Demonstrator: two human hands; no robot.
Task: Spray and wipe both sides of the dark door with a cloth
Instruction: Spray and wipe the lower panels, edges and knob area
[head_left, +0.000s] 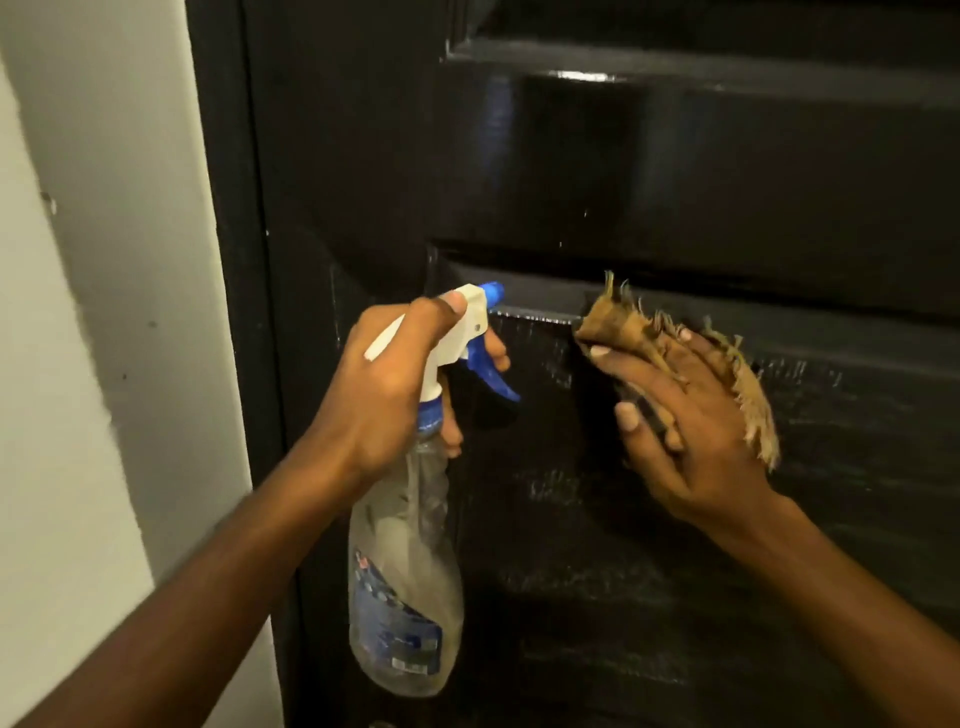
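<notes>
The dark panelled door (675, 171) fills the view, glossy, with wet streaks on its lower panel. My left hand (384, 395) grips the neck of a clear spray bottle (405, 587) with a white head and blue trigger, its nozzle pointing at the door. My right hand (691, 415) presses a frayed tan cloth (623, 327) flat against the lower panel, just under the panel's moulded ledge. Part of the cloth is hidden beneath the palm; its fringe sticks out above and to the right of the hand.
The dark door frame (234, 208) runs down the left of the door. A pale wall (93, 312) lies beyond it on the left.
</notes>
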